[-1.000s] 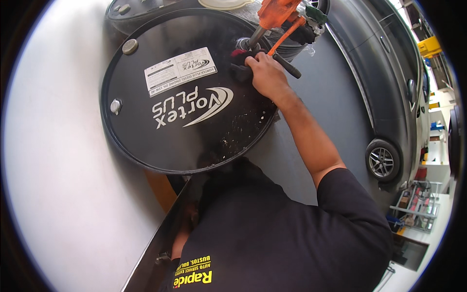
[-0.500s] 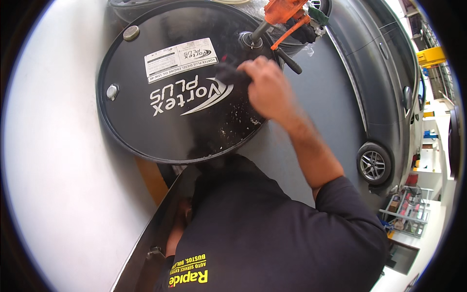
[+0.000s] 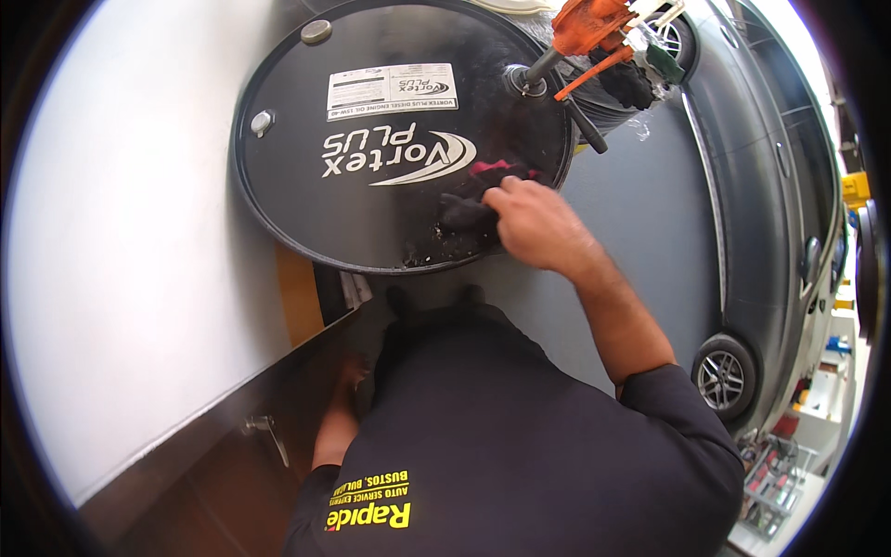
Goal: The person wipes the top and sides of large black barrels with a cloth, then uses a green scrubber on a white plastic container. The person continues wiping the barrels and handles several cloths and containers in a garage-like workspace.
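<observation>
My right hand [image 3: 540,225] is closed on a dark cloth [image 3: 467,212] with a pinkish-red part. The cloth lies against the black top of an oil drum [image 3: 297,218], near its right front rim. Pale specks of dirt [image 3: 432,252] show on the lid beside it. Low at my left side hangs my left hand [image 3: 352,371], dim and blurred, its fingers not clear. An orange hand pump [image 3: 587,26] stands in the drum's far right opening, its black handle [image 3: 585,128] jutting toward me. Two caps, one grey [image 3: 316,32] and one silver [image 3: 263,122], sit along the left rim.
A white wall [image 3: 139,241] rises on the left. Below it is a dark brown panel [image 3: 204,483] with a metal handle [image 3: 264,425]. A dark grey car [image 3: 780,213] stands on the right, over a grey floor [image 3: 640,223]. Plastic-wrapped items sit behind the pump.
My right hand has drawn the cloth nearer to me across the lid, from beside the printed lettering to the front rim. The view has shifted, so the drum appears farther right and higher.
</observation>
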`<state>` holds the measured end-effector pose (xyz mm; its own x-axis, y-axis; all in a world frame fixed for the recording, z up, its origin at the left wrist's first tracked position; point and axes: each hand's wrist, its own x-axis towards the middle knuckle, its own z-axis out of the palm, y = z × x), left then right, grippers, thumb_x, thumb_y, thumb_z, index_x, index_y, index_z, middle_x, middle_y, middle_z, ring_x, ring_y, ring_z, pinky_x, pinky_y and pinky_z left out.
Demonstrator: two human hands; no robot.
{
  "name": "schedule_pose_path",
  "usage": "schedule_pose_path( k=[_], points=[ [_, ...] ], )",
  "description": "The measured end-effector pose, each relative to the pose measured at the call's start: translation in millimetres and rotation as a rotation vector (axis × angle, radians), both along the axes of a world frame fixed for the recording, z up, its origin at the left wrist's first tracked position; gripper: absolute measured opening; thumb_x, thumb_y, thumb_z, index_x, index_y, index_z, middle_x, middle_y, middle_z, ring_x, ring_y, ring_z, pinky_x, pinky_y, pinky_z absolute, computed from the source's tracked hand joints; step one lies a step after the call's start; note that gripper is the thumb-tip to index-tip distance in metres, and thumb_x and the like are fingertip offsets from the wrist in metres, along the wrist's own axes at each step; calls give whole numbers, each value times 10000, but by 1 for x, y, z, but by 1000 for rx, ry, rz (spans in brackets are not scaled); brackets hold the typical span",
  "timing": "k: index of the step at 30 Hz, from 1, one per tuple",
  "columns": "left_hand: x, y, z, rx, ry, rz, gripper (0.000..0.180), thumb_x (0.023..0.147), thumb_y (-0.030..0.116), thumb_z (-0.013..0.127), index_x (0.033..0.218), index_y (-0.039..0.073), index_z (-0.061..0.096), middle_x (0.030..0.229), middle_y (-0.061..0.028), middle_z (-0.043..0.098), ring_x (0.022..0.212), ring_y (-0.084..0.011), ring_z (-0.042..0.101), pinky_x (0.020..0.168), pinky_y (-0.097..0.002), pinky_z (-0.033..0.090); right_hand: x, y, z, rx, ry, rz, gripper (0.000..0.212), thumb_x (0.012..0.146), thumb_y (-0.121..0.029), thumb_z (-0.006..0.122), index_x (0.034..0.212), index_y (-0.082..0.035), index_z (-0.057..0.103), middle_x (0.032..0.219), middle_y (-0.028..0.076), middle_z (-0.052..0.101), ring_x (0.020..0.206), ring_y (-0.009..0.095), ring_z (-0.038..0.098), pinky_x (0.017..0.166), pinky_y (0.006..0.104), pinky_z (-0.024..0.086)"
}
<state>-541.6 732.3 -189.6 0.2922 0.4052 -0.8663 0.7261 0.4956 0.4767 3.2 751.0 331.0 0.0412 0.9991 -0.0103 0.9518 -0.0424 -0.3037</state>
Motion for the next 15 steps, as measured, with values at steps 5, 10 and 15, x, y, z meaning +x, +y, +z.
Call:
schedule_pose_path(
  k=[5, 10, 15],
  points=[
    [40, -50, 50, -57, 123, -48, 427, 1040, 205, 604, 1448, 93, 661, 1169, -184, 745, 1001, -292, 723, 862, -452, 585, -3, 28, -17, 133, 436, 73, 200, 906, -17, 566, 1076, 30, 659, 997, 244, 666, 996, 447, 668, 890, 518, 527],
    [68, -94, 100, -30, 182, 380, 268, 1016, 223, 620, 1213, 70, 718, 1001, -114, 744, 830, -215, 695, 725, -372, 539, 49, 60, 13, 242, 492, 90, 288, 929, -61, 542, 1150, 71, 671, 1078, 292, 698, 1028, 464, 690, 895, 492, 527],
    [89, -151, 148, 15, 170, 545, 224, 976, 260, 647, 1037, 54, 711, 826, -37, 693, 754, -194, 686, 669, -350, 522, 12, 68, -36, 137, 473, 168, 326, 934, -94, 540, 1182, 32, 710, 1157, 261, 714, 1107, 454, 664, 1031, 498, 525]
  ],
)
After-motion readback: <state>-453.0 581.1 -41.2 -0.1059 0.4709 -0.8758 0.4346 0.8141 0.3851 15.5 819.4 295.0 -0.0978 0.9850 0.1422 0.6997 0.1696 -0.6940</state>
